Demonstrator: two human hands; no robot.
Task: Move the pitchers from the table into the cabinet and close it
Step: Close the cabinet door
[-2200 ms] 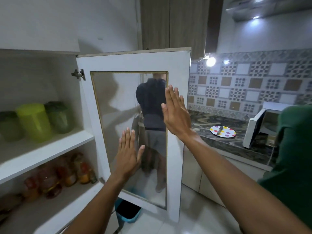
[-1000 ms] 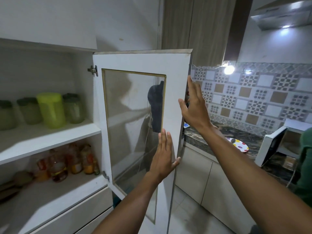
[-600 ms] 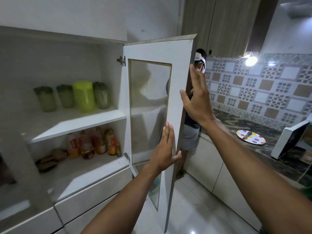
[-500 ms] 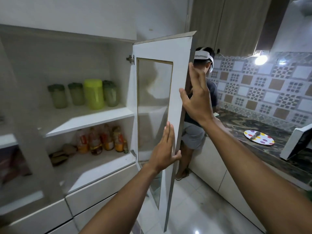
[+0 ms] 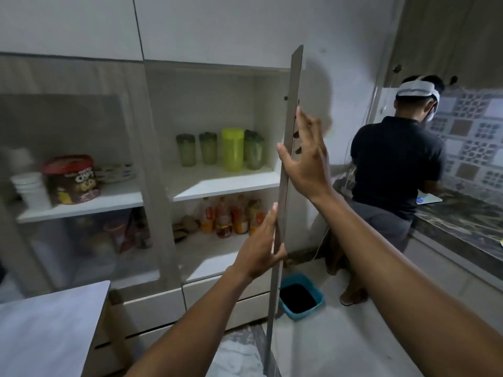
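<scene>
Four pitchers stand in a row on the cabinet's upper shelf (image 5: pixel 217 183): a bright yellow-green pitcher (image 5: pixel 232 149) with three darker green pitchers (image 5: pixel 186 150) around it. The cabinet door (image 5: pixel 295 83) stands open and I see it edge-on, right of the shelves. My left hand (image 5: pixel 261 246) grips the door's edge low down, thumb wrapped round it. My right hand (image 5: pixel 304 159) holds the edge higher up, thumb on the near side and spread fingers on the outer face.
Sauce bottles (image 5: pixel 231 219) fill the lower shelf. The left compartment, behind a shut glass door, holds a chocolate tin (image 5: pixel 72 179). A white table corner (image 5: pixel 49 330) is at lower left. A blue bin (image 5: pixel 300 296) sits on the floor. A person (image 5: pixel 394 164) stands at the counter (image 5: pixel 462 221).
The door has swung from face-on to edge-on, toward the cabinet. My left hand moved from the glass to the door's edge. My view turned left, bringing the table and left compartment in.
</scene>
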